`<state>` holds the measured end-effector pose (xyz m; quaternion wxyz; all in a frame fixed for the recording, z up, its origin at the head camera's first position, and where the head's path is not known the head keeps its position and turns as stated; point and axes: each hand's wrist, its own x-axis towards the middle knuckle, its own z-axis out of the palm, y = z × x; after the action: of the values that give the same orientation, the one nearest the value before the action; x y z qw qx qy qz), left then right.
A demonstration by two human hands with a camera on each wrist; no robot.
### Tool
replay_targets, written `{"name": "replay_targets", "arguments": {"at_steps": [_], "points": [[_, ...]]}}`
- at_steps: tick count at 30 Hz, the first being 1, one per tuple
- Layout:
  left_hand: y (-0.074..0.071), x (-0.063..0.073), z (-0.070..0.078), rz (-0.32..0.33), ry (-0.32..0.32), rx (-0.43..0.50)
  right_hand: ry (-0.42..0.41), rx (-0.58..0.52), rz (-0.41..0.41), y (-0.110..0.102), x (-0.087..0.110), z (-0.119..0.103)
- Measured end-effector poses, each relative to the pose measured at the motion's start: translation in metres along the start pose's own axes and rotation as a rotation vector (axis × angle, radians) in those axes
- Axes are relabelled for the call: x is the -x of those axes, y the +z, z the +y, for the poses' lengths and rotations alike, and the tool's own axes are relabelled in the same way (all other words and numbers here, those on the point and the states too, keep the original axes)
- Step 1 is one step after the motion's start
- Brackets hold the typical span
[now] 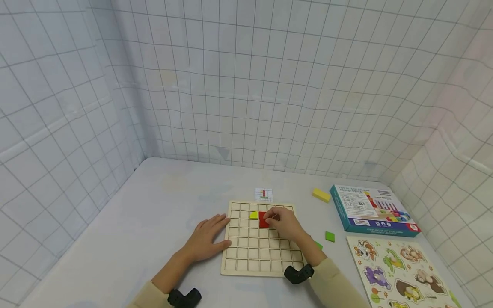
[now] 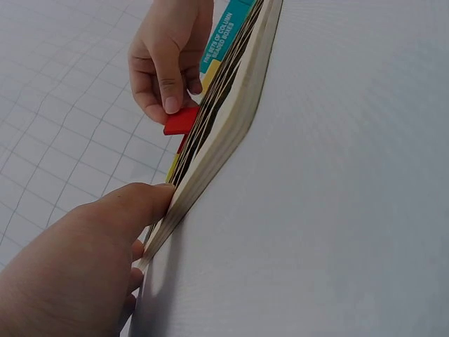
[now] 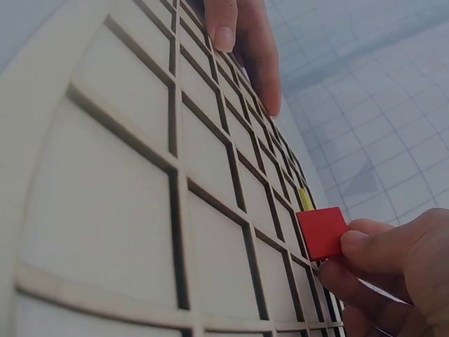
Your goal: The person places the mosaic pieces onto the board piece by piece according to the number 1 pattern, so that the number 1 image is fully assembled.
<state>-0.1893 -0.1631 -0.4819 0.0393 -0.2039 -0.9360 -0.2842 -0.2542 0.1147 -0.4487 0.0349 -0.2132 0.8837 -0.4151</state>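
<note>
A wooden grid board lies flat, its square cells divided by thin strips. My right hand pinches a red square tile between thumb and fingers, tilted just over the upper part of the board. Below that tile, a second patch of red shows at board level in the left wrist view. A yellow piece sits in the cell to the left. Along the board's left edge rests my left hand, fingers extended and thumb touching the rim.
Behind the board lies a small pattern card. To the right are a yellow block, a green tile and another green piece partly behind the right forearm. Farther right are a teal box and an animal picture board.
</note>
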Motion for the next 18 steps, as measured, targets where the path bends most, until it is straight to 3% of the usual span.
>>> {"name": "replay_targets", "arguments": {"at_steps": [18], "points": [[-0.0003,-0.0008,-0.0004,-0.011,-0.004,0.0,-0.063,0.048,0.062,0.0078,-0.0018,0.0084]]}}
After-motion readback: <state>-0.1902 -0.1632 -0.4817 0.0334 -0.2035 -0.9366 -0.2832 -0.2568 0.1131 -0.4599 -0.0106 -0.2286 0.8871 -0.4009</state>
